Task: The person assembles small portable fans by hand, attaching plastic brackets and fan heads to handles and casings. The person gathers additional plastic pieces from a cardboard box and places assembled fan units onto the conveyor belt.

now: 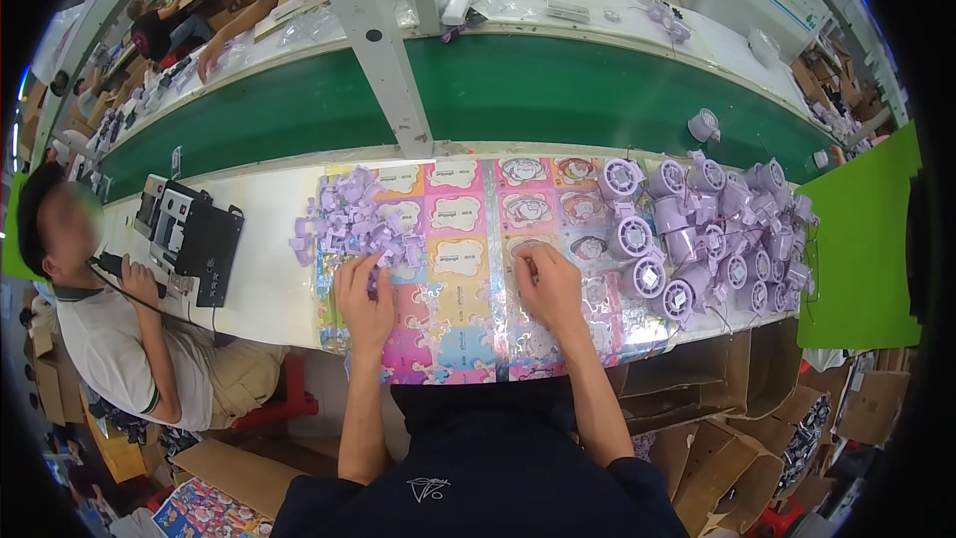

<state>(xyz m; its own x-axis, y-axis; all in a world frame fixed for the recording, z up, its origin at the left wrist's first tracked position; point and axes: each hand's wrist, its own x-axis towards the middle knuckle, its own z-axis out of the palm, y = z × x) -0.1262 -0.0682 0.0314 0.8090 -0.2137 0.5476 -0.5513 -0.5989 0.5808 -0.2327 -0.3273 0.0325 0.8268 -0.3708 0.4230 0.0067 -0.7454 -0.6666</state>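
At the near edge of a pile of small light-purple plastic parts [360,214], my left hand [364,301] has its fingers closed on one small purple part [383,260]. My right hand [551,289] hovers over the colourful printed mat [460,301], its fingers curled together. Whatever it may hold is hidden. To its right stands a heap of round purple fan housings [687,244], several with thin wires sticking out. The nearest housing [643,277] lies a short way from my right hand.
A black device [189,239] stands on the table's left, where a co-worker [119,329] holds a dark corded tool. Beyond the table runs a green conveyor belt [558,90] carrying a purple housing [703,125]. A metal post [383,50] rises at the table's far edge. Cardboard boxes [687,379] sit below.
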